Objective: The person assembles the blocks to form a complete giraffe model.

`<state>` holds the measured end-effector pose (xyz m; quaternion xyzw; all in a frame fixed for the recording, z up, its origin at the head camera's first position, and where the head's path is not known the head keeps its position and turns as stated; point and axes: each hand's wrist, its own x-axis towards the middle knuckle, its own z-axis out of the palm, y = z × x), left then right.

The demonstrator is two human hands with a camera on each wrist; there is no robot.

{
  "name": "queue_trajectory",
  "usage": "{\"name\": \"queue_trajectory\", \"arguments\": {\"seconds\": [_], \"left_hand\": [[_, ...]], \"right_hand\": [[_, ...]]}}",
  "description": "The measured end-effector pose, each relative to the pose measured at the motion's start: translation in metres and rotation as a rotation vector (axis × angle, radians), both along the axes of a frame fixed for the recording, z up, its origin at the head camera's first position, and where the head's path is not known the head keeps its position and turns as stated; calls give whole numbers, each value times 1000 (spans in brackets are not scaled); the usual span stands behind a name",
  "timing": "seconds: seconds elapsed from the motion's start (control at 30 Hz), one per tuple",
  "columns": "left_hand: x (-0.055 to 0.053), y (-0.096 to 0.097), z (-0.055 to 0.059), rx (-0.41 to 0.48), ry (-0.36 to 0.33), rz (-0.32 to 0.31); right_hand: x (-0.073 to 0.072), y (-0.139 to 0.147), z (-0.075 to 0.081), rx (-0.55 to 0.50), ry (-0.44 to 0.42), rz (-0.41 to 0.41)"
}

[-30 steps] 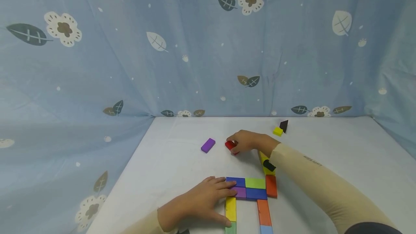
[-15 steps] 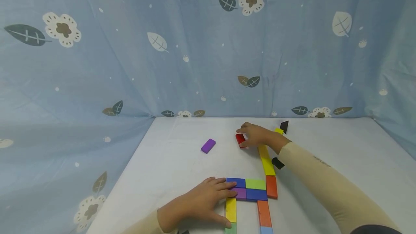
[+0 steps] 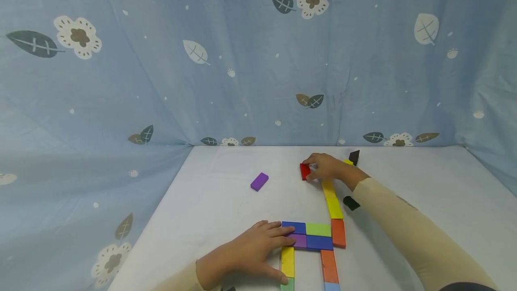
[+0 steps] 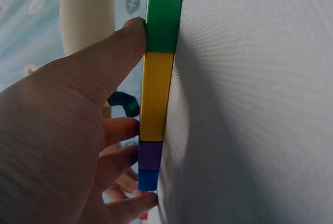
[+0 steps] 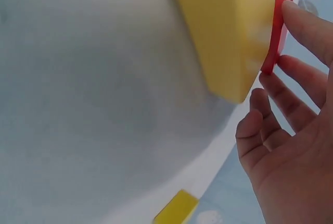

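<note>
My right hand (image 3: 327,166) pinches a small red block (image 3: 304,172) between thumb and fingertips near the back of the white table. In the right wrist view, the red block (image 5: 276,34) shows a curved edge. Beside that hand runs a line of yellow blocks (image 3: 334,208), leading down to an orange block (image 3: 338,232). My left hand (image 3: 256,246) lies with spread fingers on the left side of the block layout, touching a blue block (image 3: 298,227) and a purple block (image 3: 299,240). Its thumb rests at a green block (image 4: 164,18), below a yellow block (image 3: 287,262).
A loose purple block (image 3: 259,182) lies on the left part of the white table (image 3: 218,192). Behind the right wrist are a small yellow block (image 3: 348,162) and a dark block (image 3: 354,157). A patterned blue curtain (image 3: 242,57) hangs behind the table.
My right hand has moved right and slightly back with the red block, which has turned straighter. More of the yellow row shows now. The left hand stays in place.
</note>
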<state>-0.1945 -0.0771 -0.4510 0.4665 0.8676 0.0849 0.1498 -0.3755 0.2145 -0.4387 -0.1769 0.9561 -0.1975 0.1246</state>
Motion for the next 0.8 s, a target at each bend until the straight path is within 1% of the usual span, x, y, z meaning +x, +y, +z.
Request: {"name": "queue_trajectory", "arguments": {"seconds": [0.17, 0.33, 0.6, 0.8], "left_hand": [[0, 0, 0, -4, 15, -4], [0, 0, 0, -6, 29, -10], [-1, 0, 1, -3, 32, -10], [0, 1, 3, 2, 18, -5]], "right_hand": [[-2, 12, -2, -26, -21, -51], [0, 25, -2, -53, -17, -64], [3, 35, -7, -174, -57, -96], [2, 40, -12, -217, -77, -124]]}}
